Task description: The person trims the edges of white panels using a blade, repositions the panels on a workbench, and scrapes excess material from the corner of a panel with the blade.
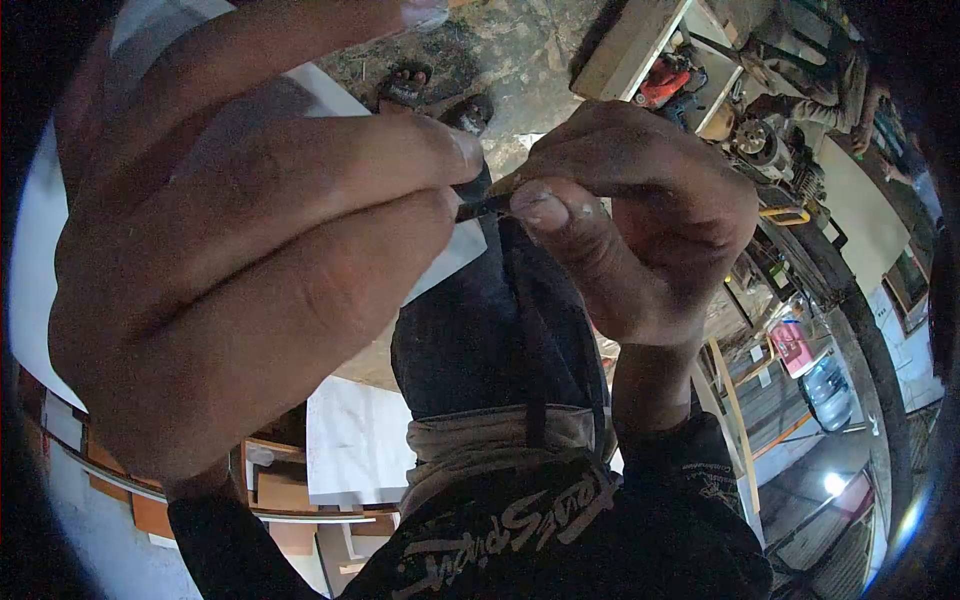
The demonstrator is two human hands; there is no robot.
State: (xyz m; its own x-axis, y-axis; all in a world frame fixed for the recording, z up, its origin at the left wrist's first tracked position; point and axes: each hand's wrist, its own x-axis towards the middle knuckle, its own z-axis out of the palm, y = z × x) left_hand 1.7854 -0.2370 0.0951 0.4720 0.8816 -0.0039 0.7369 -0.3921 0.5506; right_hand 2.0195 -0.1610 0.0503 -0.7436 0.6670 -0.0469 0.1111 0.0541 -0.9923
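Observation:
Close to the camera, my left hand (pixel 270 240) pinches one end of a thin, dark, stick-like piece (pixel 482 208) between thumb and forefinger. My right hand (pixel 650 220) grips the other end, its thumb pressed against the forefinger and the other fingers curled in. Only a short length of the piece shows between the two hands, so its kind cannot be made out. A white panel (pixel 450 262) lies behind my left hand. Below the hands are my dark trousers (pixel 470 340).
At upper right, a shelf unit (pixel 640 50) holds a red power tool (pixel 664 82), with a metal motor-like machine (pixel 760 145) nearby. A large clear water bottle (pixel 828 392) and a pink box (pixel 791 347) are at right. A white board (pixel 355 440) is at lower left.

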